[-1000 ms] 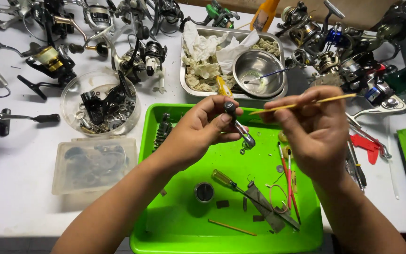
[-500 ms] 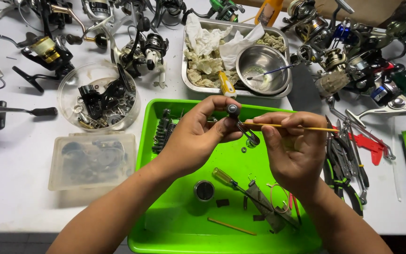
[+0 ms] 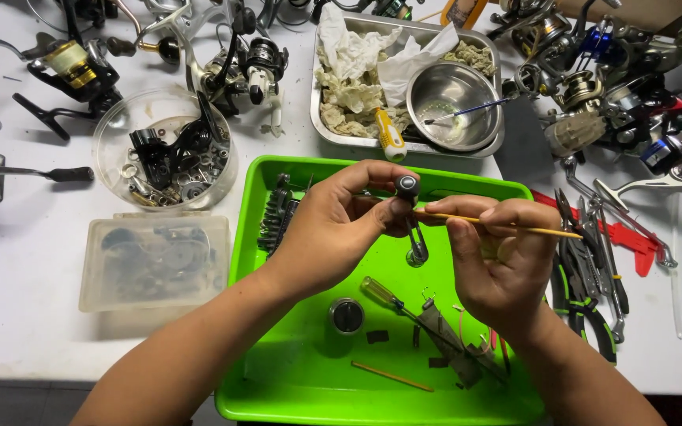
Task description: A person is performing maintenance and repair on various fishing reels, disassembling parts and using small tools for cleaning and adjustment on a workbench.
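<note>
Over a bright green tray (image 3: 294,379), my left hand (image 3: 341,225) grips a fishing reel handle (image 3: 412,229), a grey knob on a metal arm that hangs down. My right hand (image 3: 499,260) pinches a thin yellow-handled brush (image 3: 515,227), held level with its tip at the knob. On the tray lie a yellow-handled screwdriver (image 3: 384,293), a round black cap (image 3: 346,315), a dark coiled spring part (image 3: 276,219), a thin wooden stick (image 3: 392,376) and small metal pieces.
A metal tray (image 3: 325,130) behind holds crumpled rags, a steel bowl (image 3: 453,106) and a brush. A clear round bowl of reel parts (image 3: 163,150) and a lidded plastic box (image 3: 155,260) stand left. Several fishing reels crowd the back; pliers (image 3: 586,276) lie right.
The view has shifted, so the trays and bowls sit lower in the picture. My right hand has swung the brush more level and drawn closer to the knob in my left hand.
</note>
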